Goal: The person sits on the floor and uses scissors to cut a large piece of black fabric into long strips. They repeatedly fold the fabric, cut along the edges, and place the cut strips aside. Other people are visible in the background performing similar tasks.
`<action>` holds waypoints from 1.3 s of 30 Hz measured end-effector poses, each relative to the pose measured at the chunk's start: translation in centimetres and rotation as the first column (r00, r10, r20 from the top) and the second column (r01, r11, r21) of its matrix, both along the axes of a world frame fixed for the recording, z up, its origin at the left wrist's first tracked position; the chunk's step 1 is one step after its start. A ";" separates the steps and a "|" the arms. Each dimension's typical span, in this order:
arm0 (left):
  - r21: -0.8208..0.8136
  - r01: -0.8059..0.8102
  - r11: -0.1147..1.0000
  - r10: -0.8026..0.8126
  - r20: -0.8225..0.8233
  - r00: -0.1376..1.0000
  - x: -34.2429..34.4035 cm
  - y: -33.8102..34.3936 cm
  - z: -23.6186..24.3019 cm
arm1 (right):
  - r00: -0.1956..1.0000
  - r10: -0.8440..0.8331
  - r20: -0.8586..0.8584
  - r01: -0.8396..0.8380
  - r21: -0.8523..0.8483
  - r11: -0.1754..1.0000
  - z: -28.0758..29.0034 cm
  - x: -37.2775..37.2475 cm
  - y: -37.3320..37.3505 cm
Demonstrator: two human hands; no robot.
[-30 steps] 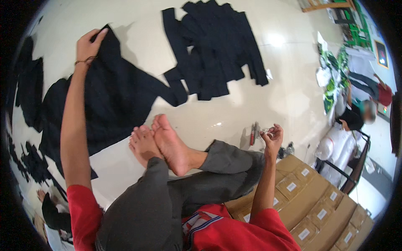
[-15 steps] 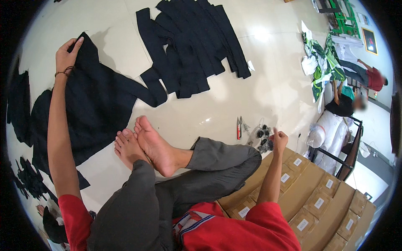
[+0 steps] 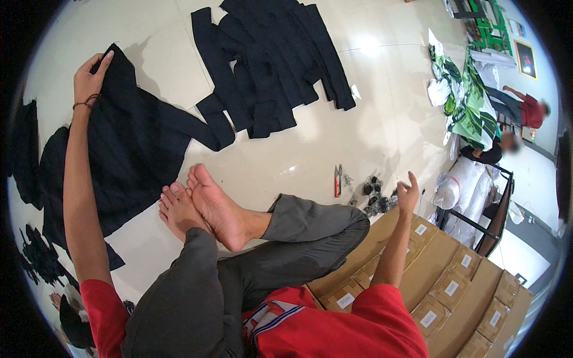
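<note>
My left hand [image 3: 95, 74] pinches a corner of a large black fabric piece [image 3: 119, 167] spread on the floor at the left. My right hand [image 3: 407, 194], at the right, has its index finger stretched out and thumb apart, with nothing visible in it. Below and left of it are small dark bunched bits [image 3: 373, 186], some in clear plastic. Red-handled thread snips [image 3: 337, 182] lie further left. My bare feet [image 3: 221, 215] are crossed beside the black fabric.
Cut black pieces [image 3: 268, 65] lie in a group ahead; more dark fabric [image 3: 27, 149] is at far left. Taped cardboard boxes [image 3: 453, 292] are at lower right, wrapped white rolls [image 3: 465, 197] on a rack behind. Two people [image 3: 531, 110] work by green-and-white fabric [image 3: 471, 107]. Another person [image 3: 68, 319] sits lower left.
My right hand has come away from a small clear thing it held, and its index finger is now raised. My view has shifted; co-workers at right have moved the green fabric.
</note>
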State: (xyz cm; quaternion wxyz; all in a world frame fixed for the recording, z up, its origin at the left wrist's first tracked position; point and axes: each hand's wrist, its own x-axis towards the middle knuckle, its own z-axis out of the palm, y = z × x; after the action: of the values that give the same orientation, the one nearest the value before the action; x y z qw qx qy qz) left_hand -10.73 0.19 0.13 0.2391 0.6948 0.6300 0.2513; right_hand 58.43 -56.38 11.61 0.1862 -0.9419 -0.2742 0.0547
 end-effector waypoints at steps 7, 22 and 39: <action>0.051 -0.009 0.999 0.008 0.020 1.000 0.6 -0.3 0.4 | 0.886 0.416 0.206 -0.388 -0.164 0.907 2.4 -0.9 3.6; 0.178 0.013 0.984 -0.032 0.103 0.994 3.0 -0.9 3.2 | 0.497 0.833 -0.243 -0.693 0.466 0.550 -8.3 -38.8 33.4; 0.191 0.229 0.955 -0.233 0.000 0.972 7.4 0.1 -0.8 | 0.675 0.682 -0.281 -0.697 0.059 0.714 -10.2 -39.8 28.8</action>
State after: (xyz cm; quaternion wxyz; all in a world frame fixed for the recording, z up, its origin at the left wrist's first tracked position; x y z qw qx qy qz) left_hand -3.34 0.27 -0.63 0.2067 0.7804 0.5149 0.2883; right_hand 18.61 -27.60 1.41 0.1638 -0.7554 -0.5779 0.2617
